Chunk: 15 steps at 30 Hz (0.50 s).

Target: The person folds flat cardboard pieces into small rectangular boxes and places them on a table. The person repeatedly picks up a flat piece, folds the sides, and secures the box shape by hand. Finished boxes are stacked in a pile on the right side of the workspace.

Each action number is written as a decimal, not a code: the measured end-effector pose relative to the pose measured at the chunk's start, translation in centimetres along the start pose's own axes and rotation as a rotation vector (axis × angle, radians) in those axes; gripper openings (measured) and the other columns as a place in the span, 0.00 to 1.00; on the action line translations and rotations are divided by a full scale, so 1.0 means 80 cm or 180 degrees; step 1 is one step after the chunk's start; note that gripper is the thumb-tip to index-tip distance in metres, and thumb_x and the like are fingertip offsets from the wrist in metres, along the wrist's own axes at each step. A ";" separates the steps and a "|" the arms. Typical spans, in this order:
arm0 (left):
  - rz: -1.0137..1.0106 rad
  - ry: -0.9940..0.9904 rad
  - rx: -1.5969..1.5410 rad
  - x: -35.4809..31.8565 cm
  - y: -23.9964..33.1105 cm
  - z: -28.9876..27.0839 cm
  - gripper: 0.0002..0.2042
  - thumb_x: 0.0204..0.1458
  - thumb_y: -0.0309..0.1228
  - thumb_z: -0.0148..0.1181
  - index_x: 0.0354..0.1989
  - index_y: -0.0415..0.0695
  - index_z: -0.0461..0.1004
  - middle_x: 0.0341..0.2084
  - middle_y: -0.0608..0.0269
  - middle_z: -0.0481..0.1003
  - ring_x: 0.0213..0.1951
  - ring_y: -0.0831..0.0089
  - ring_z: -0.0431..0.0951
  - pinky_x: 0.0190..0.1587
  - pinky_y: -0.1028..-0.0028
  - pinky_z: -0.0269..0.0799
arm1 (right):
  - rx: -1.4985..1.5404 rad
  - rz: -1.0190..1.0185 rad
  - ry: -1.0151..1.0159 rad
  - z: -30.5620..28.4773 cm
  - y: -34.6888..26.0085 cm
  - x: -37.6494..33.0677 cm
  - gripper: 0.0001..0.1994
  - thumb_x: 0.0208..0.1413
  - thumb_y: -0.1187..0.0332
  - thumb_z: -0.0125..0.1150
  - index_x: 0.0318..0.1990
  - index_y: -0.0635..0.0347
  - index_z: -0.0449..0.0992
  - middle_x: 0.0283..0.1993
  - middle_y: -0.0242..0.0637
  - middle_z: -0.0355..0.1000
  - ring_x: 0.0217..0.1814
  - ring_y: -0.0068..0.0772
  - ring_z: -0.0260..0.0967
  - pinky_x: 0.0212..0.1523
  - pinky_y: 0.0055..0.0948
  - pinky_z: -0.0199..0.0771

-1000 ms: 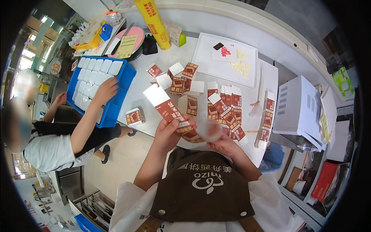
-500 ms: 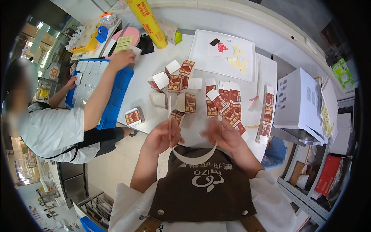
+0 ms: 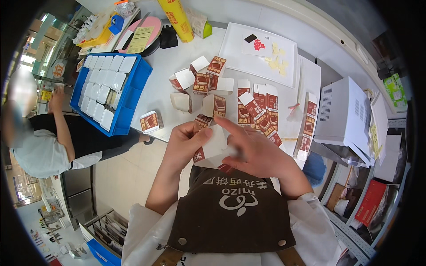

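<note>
Just above my apron I hold a small paperboard carton [image 3: 216,141], white on the side facing me with red-brown print at its lower edges. My left hand [image 3: 182,144] pinches its left side between thumb and fingers. Across its right side lies my right hand [image 3: 262,153], index finger at the top corner and thumb by the lower edge; the thumb tip is blurred. Right behind the carton stand several open, folded-up cartons [image 3: 202,83]. Flat printed cartons [image 3: 245,106] lie in an overlapping pile beyond my right hand.
One filled-out carton [image 3: 150,121] sits at the table's left edge. Beside it is a blue crate [image 3: 133,95] of white-topped packs. A white tray [image 3: 230,48] with small coloured pieces lies at the back. Another person [image 3: 44,146] stands left; a white appliance [image 3: 339,117] stands right.
My hands have come together on the carton; before, my left hand held a curved paperboard piece and my right was apart. The other person has drawn back from the crate.
</note>
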<state>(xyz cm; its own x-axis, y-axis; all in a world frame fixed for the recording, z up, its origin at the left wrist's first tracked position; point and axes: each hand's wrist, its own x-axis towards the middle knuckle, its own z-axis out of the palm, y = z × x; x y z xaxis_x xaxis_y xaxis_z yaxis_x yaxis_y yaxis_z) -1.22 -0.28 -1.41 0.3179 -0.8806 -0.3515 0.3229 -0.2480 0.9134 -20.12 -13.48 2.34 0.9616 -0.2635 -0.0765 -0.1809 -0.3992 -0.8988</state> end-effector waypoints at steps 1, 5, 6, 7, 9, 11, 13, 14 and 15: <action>0.0072 0.0017 0.0157 -0.001 0.000 0.000 0.14 0.58 0.33 0.64 0.23 0.44 0.70 0.21 0.74 0.72 0.23 0.89 0.65 0.25 0.82 0.62 | -0.0068 -0.0031 0.0056 0.001 -0.001 0.000 0.40 0.55 0.74 0.63 0.73 0.56 0.47 0.41 0.39 0.73 0.43 0.38 0.73 0.54 0.38 0.68; 0.0373 0.0131 -0.0035 0.000 0.008 0.004 0.13 0.58 0.29 0.64 0.22 0.44 0.68 0.20 0.74 0.71 0.23 0.89 0.65 0.26 0.82 0.61 | 0.0982 -0.0734 0.0994 0.021 0.035 -0.004 0.39 0.57 0.76 0.63 0.73 0.58 0.48 0.34 0.33 0.70 0.36 0.31 0.70 0.49 0.33 0.69; 0.0380 0.0123 0.0010 -0.002 0.014 0.007 0.13 0.57 0.27 0.63 0.22 0.45 0.66 0.20 0.75 0.70 0.23 0.89 0.64 0.27 0.82 0.60 | 0.1254 -0.0610 0.1066 0.026 0.036 -0.007 0.38 0.57 0.76 0.62 0.73 0.59 0.49 0.33 0.32 0.70 0.35 0.28 0.69 0.46 0.30 0.68; 0.0386 0.0112 0.0053 -0.002 0.017 0.009 0.14 0.57 0.25 0.62 0.22 0.45 0.65 0.20 0.76 0.69 0.24 0.89 0.64 0.28 0.83 0.59 | 0.1522 -0.0481 0.1140 0.031 0.034 -0.010 0.37 0.57 0.77 0.62 0.72 0.60 0.49 0.32 0.30 0.69 0.35 0.25 0.69 0.43 0.27 0.68; 0.0418 0.0103 0.0326 -0.003 0.018 0.012 0.13 0.56 0.24 0.62 0.22 0.44 0.65 0.21 0.75 0.69 0.25 0.89 0.65 0.29 0.82 0.60 | 0.1660 -0.0434 0.1121 0.034 0.036 -0.012 0.37 0.58 0.78 0.61 0.72 0.60 0.50 0.31 0.29 0.68 0.33 0.22 0.67 0.39 0.24 0.67; 0.0444 0.0026 0.0534 -0.003 0.015 0.013 0.12 0.55 0.22 0.61 0.22 0.44 0.66 0.22 0.75 0.68 0.26 0.88 0.64 0.30 0.82 0.60 | 0.1370 -0.0556 0.0972 0.029 0.035 -0.014 0.37 0.58 0.79 0.60 0.73 0.58 0.50 0.30 0.30 0.67 0.31 0.21 0.66 0.35 0.22 0.66; 0.0468 -0.0112 0.0680 -0.004 0.010 0.012 0.11 0.54 0.21 0.60 0.22 0.43 0.66 0.21 0.75 0.68 0.26 0.88 0.64 0.30 0.82 0.59 | 0.1138 -0.0496 0.0828 0.023 0.028 -0.013 0.38 0.56 0.81 0.60 0.73 0.58 0.49 0.30 0.29 0.67 0.29 0.18 0.64 0.33 0.19 0.63; 0.0446 -0.0178 0.0693 -0.004 0.011 0.013 0.11 0.54 0.21 0.60 0.22 0.43 0.65 0.22 0.75 0.68 0.26 0.88 0.63 0.30 0.82 0.59 | 0.1018 -0.0469 0.0757 0.019 0.023 -0.011 0.39 0.55 0.82 0.59 0.73 0.59 0.49 0.30 0.29 0.67 0.28 0.17 0.62 0.32 0.18 0.62; 0.0425 -0.0242 0.0707 -0.005 0.012 0.014 0.11 0.53 0.21 0.60 0.22 0.43 0.65 0.22 0.75 0.67 0.26 0.88 0.63 0.30 0.82 0.59 | 0.1033 -0.0349 0.0715 0.016 0.019 -0.010 0.38 0.56 0.81 0.59 0.73 0.57 0.50 0.29 0.29 0.66 0.28 0.18 0.63 0.33 0.20 0.64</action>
<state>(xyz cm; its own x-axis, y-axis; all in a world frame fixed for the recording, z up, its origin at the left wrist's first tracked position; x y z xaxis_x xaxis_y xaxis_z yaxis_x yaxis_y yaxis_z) -2.02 -0.63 -0.16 0.2738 -0.9372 -0.2162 0.0765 -0.2028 0.9762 -20.93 -12.77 0.46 0.8961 -0.4343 0.0911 0.0292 -0.1471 -0.9887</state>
